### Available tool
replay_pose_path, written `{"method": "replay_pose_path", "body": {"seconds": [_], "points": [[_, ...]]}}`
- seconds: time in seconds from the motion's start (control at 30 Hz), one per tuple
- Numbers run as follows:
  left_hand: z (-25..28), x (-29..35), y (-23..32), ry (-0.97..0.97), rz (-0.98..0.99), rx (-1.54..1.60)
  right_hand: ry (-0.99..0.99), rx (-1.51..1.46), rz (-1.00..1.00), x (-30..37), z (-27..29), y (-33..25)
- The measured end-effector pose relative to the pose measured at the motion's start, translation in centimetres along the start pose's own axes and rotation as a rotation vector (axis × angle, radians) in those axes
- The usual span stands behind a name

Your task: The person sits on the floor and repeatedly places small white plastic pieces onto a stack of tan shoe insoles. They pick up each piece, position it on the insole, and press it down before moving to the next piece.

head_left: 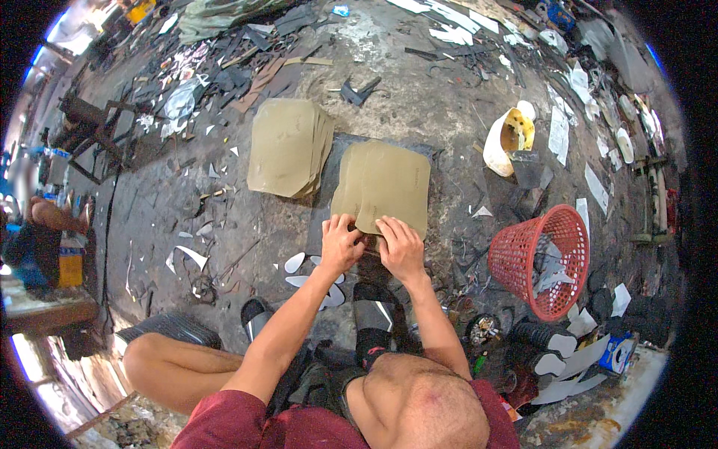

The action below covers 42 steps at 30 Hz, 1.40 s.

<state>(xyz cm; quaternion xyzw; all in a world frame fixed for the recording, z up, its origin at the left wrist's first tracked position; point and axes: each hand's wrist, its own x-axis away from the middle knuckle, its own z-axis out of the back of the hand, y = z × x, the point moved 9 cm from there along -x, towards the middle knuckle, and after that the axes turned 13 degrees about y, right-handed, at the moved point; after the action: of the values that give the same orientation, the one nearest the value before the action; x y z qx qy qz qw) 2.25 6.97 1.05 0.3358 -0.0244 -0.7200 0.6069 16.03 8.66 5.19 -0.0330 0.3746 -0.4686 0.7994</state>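
Observation:
Flat olive-tan sheets (396, 179) with rounded corners lie overlapped on a dark mat in front of me. My left hand (342, 243) has its fingers curled at the near left edge of these sheets. Beside it, my right hand (401, 248) is closed on the near edge of the top sheet, thumb underneath or hidden. A second stack of like sheets (284, 146) sits to the left, its edges slightly fanned. Faint marks show on several sheets.
White sole-shaped pieces (295, 263) lie near my feet. A red plastic basket (516, 254) with scraps leans at the right, near a cut-open white container (496, 150) with yellowish insides. Scraps litter the floor. Another person's arm (56, 213) shows at far left.

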Motion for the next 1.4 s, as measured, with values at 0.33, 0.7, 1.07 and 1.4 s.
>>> {"method": "replay_pose_path", "body": {"seconds": [0.33,0.7,1.07,1.4], "points": [[0.0,-0.5,0.4,0.015,0.000,-0.036,-0.145,-0.077,-0.122,-1.3,0.6,1.1],[2.2,2.0,3.5,0.126,-0.001,-0.077,-0.353,0.025,-0.256,-2.3,-1.8,3.1],[2.5,1.1,1.4,0.071,0.236,0.131,-0.394,0.225,-0.076,0.0,-1.4,1.2],[1.0,0.9,3.5,-0.129,0.078,-0.094,-0.024,0.102,-0.748,0.9,1.2,9.8]]}}
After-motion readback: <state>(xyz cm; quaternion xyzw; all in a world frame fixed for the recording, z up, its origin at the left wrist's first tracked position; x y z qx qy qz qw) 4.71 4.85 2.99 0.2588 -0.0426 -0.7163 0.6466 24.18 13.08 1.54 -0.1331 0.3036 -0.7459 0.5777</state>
